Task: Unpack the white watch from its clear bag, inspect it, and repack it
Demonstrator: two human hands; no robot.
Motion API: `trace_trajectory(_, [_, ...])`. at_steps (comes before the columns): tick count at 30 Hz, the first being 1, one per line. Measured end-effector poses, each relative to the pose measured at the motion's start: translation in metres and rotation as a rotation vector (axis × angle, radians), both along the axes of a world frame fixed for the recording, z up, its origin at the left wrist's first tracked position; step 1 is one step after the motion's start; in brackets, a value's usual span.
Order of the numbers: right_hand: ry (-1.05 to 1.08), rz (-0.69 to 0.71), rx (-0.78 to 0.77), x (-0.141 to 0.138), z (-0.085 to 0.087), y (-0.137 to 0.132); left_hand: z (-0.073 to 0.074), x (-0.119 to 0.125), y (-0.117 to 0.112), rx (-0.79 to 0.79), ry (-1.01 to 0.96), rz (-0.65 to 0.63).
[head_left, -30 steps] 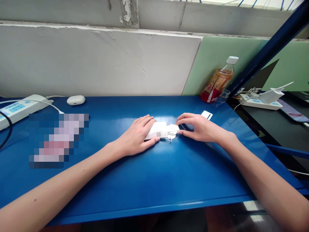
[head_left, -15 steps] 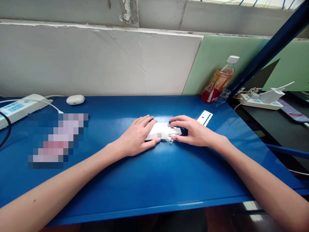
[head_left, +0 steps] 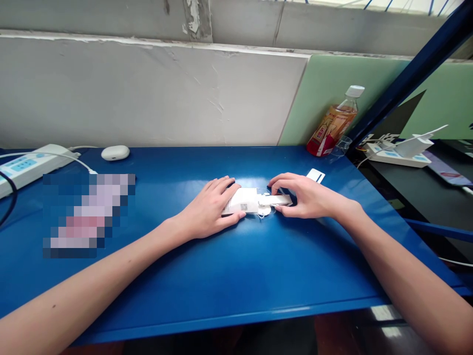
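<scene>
blue table (head_left: 236, 276) under you, and near its middle lies the white packet (head_left: 244, 201). your left hand (head_left: 207, 209) covers its left end, fingers together over the top, thumb along the near edge, clamping it flat. your right hand (head_left: 312, 198) has thumb and fingertips closed on a white strip (head_left: 275, 199) at the packet's right end. the packet looks light, thin and papery, with a small printed code square. it'd likely slide on that glossy top and crease if squeezed, so hold it by the edges. the strip looks flimsy, so grip it near its base.
</scene>
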State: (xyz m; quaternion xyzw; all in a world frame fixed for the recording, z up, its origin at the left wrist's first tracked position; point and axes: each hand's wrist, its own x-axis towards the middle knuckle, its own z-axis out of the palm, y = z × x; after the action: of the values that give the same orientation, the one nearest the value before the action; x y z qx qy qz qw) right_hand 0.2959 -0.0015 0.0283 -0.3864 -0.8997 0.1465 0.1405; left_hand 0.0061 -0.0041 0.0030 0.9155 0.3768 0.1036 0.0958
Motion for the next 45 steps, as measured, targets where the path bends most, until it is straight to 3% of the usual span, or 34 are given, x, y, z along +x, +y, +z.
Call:
trace_trajectory(18, [0.102,0.058,0.085,-0.014,-0.021,-0.001,-0.003,-0.001,0.000,0.070,-0.030,-0.008])
trace_trajectory(24, [-0.034,-0.032,0.130,-0.008,-0.016,0.002,-0.004,0.000,0.001,0.080,-0.098,0.014])
trace_trajectory(29, [0.016,-0.090,0.148,-0.007,-0.013,0.001,-0.004,0.000,0.002,0.085,-0.138,0.010])
trace_trajectory(45, [-0.087,-0.002,0.134,0.002,-0.003,0.002,-0.001,0.000,0.000,0.067,-0.086,0.011])
